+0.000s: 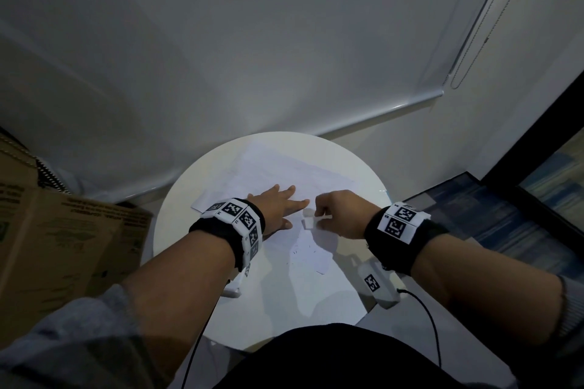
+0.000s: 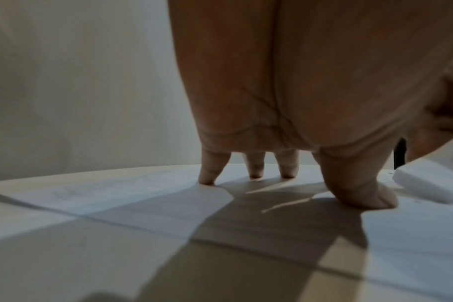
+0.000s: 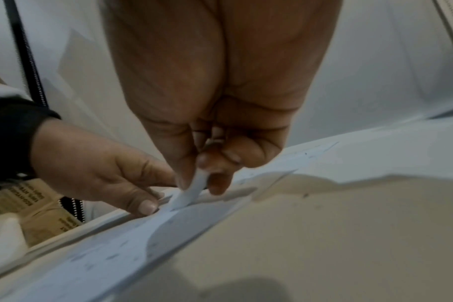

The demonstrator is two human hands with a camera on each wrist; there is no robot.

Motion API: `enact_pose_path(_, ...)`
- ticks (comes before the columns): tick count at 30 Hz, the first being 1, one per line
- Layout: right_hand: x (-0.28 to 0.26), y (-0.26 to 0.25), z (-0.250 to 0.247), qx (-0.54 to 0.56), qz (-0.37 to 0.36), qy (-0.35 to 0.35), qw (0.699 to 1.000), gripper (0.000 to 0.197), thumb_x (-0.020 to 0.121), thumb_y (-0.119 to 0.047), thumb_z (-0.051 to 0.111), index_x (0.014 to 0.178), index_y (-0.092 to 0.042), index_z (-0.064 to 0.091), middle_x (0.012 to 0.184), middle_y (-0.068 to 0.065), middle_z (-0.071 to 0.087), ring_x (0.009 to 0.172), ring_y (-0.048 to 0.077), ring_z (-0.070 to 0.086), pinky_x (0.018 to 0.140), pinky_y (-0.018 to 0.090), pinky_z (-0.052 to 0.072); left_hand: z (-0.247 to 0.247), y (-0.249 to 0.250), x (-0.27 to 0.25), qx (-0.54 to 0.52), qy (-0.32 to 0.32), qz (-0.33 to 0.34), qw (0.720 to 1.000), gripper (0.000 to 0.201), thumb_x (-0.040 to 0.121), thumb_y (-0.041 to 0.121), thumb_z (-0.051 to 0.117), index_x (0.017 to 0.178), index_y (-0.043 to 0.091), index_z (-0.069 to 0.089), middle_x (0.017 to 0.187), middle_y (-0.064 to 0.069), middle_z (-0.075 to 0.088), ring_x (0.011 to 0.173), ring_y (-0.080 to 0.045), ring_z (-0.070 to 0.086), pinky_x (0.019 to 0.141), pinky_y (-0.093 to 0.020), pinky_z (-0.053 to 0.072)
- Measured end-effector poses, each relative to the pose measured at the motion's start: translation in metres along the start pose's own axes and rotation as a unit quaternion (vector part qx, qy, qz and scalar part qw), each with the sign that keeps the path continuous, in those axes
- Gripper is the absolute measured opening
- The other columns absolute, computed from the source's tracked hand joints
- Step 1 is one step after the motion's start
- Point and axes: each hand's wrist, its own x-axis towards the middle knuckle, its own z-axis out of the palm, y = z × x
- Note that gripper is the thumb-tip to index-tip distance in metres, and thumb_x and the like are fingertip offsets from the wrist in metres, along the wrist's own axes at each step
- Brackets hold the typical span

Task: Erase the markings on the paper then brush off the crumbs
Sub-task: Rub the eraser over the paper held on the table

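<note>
A white sheet of paper lies on the round white table, with faint pencil marks on it and small dark eraser crumbs near its front edge. My left hand lies flat with straight, spread fingers pressing the paper down; its fingertips touch the sheet. Just to its right, my right hand pinches a white eraser between thumb and fingers. The eraser stands tilted with its lower end on the paper. The same eraser shows beside the left thumb.
An open cardboard box stands to the left of the table. A white wall and a roller blind with its cord are behind. Cables hang from both wrists over the near table edge. Patterned blue carpet lies at right.
</note>
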Motion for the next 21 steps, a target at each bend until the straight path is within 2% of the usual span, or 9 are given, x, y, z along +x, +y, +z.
enact_pose_path(2,-0.003,-0.005,0.004,0.007,-0.022,-0.065,0.998,0.017,0.087,-0.018,0.063,0.102,-0.011,0.063,0.091,0.002,0.06,0.067,0.014,0.055,0.056,0.021,0.041,0.001,-0.001,0.001,-0.001,0.003,0.001,1.0,0.065,0.104,0.029,0.043,0.153,0.043,0.004,0.163,0.006,-0.011,0.15,-0.025,-0.009,0.113,-0.064,0.014)
enact_pose_path(4,-0.006,-0.011,0.008,0.008,-0.035,-0.106,0.994,0.017,0.087,-0.019,0.064,0.103,-0.011,0.064,0.088,-0.001,0.058,0.061,0.011,0.053,0.054,0.016,0.041,0.001,-0.003,0.002,-0.003,0.005,0.003,1.0,0.064,0.104,0.029,0.043,0.153,0.044,0.004,0.163,0.006,-0.01,0.15,-0.025,-0.008,0.113,-0.064,0.014)
enact_pose_path(7,-0.002,-0.01,0.005,-0.003,-0.011,-0.035,0.999,0.017,0.087,-0.019,0.061,0.102,-0.011,0.064,0.096,0.005,0.064,0.076,0.015,0.053,0.065,0.021,0.036,0.002,-0.003,0.004,0.006,0.004,0.004,1.0,0.065,0.103,0.031,0.044,0.153,0.044,0.004,0.164,0.005,-0.01,0.15,-0.026,-0.007,0.112,-0.065,0.016)
enact_pose_path(8,-0.002,-0.01,0.005,0.002,-0.005,-0.028,1.0,0.016,0.087,-0.019,0.061,0.1,-0.01,0.063,0.096,0.006,0.064,0.076,0.016,0.054,0.066,0.021,0.036,0.002,-0.002,0.004,0.006,0.004,0.003,1.0,0.065,0.103,0.031,0.044,0.153,0.044,0.004,0.164,0.005,-0.01,0.15,-0.026,-0.007,0.112,-0.065,0.016)
enact_pose_path(11,-0.005,-0.016,0.008,0.003,-0.035,-0.101,0.994,0.013,0.086,-0.019,0.063,0.098,-0.014,0.062,0.083,-0.001,0.057,0.057,0.007,0.049,0.057,0.022,0.04,0.003,-0.003,0.003,-0.004,0.006,0.003,1.0,0.065,0.104,0.03,0.044,0.153,0.044,0.005,0.164,0.006,-0.01,0.15,-0.025,-0.008,0.113,-0.064,0.014)
enact_pose_path(12,-0.006,-0.017,0.01,0.004,-0.043,-0.112,0.993,0.012,0.086,-0.019,0.064,0.097,-0.015,0.062,0.083,-0.002,0.057,0.055,0.007,0.049,0.056,0.021,0.04,0.002,-0.004,0.002,-0.006,0.006,0.004,1.0,0.065,0.104,0.029,0.044,0.153,0.044,0.005,0.164,0.006,-0.01,0.15,-0.025,-0.008,0.114,-0.064,0.014)
enact_pose_path(16,-0.004,-0.012,0.008,0.018,-0.016,-0.024,0.999,0.019,0.087,-0.018,0.062,0.105,-0.012,0.063,0.094,0.001,0.062,0.074,0.011,0.048,0.068,0.018,0.034,0.0,-0.001,0.002,0.001,0.006,0.004,1.0,0.064,0.103,0.03,0.044,0.153,0.043,0.006,0.164,0.006,-0.009,0.15,-0.025,-0.007,0.113,-0.065,0.016)
enact_pose_path(19,-0.005,-0.013,0.01,0.031,-0.03,-0.092,0.995,0.015,0.086,-0.017,0.063,0.101,-0.015,0.065,0.088,0.003,0.065,0.057,0.009,0.052,0.055,0.018,0.04,0.002,-0.002,0.002,-0.005,0.006,0.002,1.0,0.064,0.104,0.03,0.044,0.153,0.044,0.006,0.163,0.007,-0.01,0.15,-0.025,-0.009,0.112,-0.065,0.015)
enact_pose_path(21,-0.006,-0.012,0.011,0.037,-0.028,-0.121,0.992,0.013,0.085,-0.018,0.064,0.099,-0.016,0.065,0.088,0.009,0.067,0.049,0.007,0.052,0.047,0.012,0.04,0.002,-0.003,0.001,-0.007,0.006,0.003,1.0,0.064,0.104,0.029,0.043,0.153,0.044,0.005,0.163,0.007,-0.01,0.15,-0.024,-0.009,0.113,-0.064,0.014)
